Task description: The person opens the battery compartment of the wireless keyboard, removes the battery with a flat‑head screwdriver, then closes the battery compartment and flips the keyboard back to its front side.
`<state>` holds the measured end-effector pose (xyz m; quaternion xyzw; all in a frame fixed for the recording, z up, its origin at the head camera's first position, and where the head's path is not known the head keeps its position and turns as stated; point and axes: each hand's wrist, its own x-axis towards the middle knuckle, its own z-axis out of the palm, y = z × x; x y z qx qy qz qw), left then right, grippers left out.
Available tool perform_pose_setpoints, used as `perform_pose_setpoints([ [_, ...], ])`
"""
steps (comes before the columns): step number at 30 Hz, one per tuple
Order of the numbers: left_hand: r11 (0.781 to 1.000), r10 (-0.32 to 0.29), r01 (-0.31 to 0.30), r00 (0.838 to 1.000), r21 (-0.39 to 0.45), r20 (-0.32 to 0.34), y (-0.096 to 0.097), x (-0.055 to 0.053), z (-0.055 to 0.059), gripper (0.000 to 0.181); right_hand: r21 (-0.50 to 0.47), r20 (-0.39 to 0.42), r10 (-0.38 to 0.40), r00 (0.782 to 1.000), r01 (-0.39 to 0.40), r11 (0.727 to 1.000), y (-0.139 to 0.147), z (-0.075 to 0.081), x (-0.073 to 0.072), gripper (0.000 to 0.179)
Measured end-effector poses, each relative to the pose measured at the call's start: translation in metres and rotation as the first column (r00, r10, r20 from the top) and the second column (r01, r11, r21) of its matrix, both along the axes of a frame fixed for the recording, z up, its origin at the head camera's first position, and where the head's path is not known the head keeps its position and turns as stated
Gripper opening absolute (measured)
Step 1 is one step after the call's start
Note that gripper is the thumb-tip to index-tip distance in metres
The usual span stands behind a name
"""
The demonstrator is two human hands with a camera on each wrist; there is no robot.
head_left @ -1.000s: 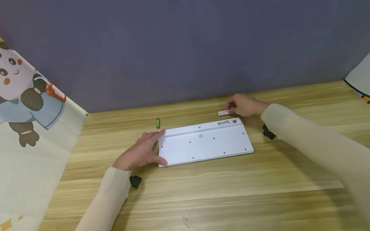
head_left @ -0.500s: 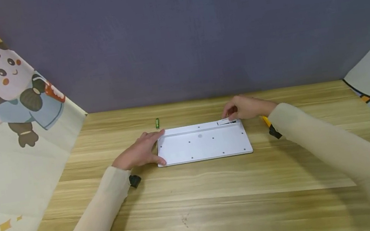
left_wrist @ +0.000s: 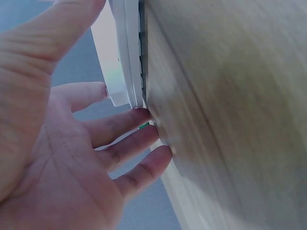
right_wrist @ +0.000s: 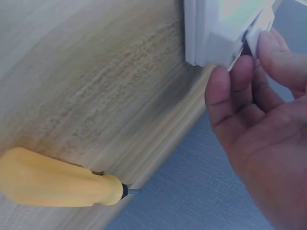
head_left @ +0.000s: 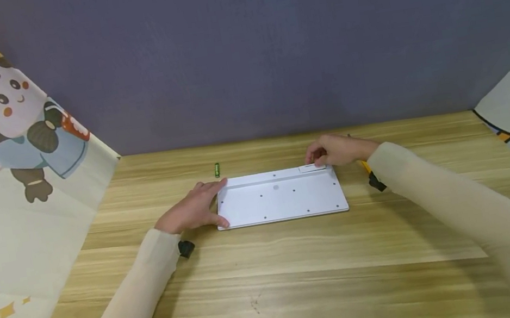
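A white keyboard [head_left: 281, 199] lies underside up on the wooden table, with small screws across its back. My left hand [head_left: 197, 207] grips its left end, thumb at the near corner and index finger at the far corner; in the left wrist view the other fingers [left_wrist: 129, 148] reach past the edge. My right hand [head_left: 335, 149] pinches a white battery cover [head_left: 312, 167] over the compartment at the keyboard's far right. In the right wrist view the cover [right_wrist: 261, 28] tilts up between thumb and fingers, a dark gap under it.
A green battery [head_left: 217, 170] lies behind the keyboard's left end. To the right, partly behind my right wrist, is a screwdriver with a yellow handle [right_wrist: 57, 179]. A dark grey panel [head_left: 269, 52] rises along the table's back edge.
My right hand has lifted the battery cover from the table behind the keyboard, brought it toward me onto the compartment and lowered it there. My left hand has stayed in place.
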<state>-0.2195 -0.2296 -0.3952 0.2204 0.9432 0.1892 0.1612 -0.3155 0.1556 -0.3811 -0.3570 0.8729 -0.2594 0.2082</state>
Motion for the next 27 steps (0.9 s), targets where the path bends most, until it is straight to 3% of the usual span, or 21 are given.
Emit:
perform_pose_setpoints([
  [12, 1.0, 0.007, -0.007, 1.0, -0.01, -0.003, 0.0032, -0.0007, 0.0014, 0.11, 0.033, 0.01, 0.014, 1.0, -0.014, 0.999, -0.0007, 0.0025, -0.0045, 0.021],
  [21, 1.0, 0.012, -0.012, 1.0, -0.008, 0.007, 0.0039, -0.0004, 0.003, 0.109, 0.032, 0.002, -0.021, 1.0, 0.021, 0.999, -0.0021, 0.0037, -0.0022, 0.022],
  [27, 1.0, 0.024, -0.024, 0.999, -0.005, 0.027, 0.0036, 0.0007, 0.0032, 0.109, 0.006, -0.044, -0.043, 0.998, 0.043, 0.999, -0.0013, 0.0001, -0.0007, 0.023],
])
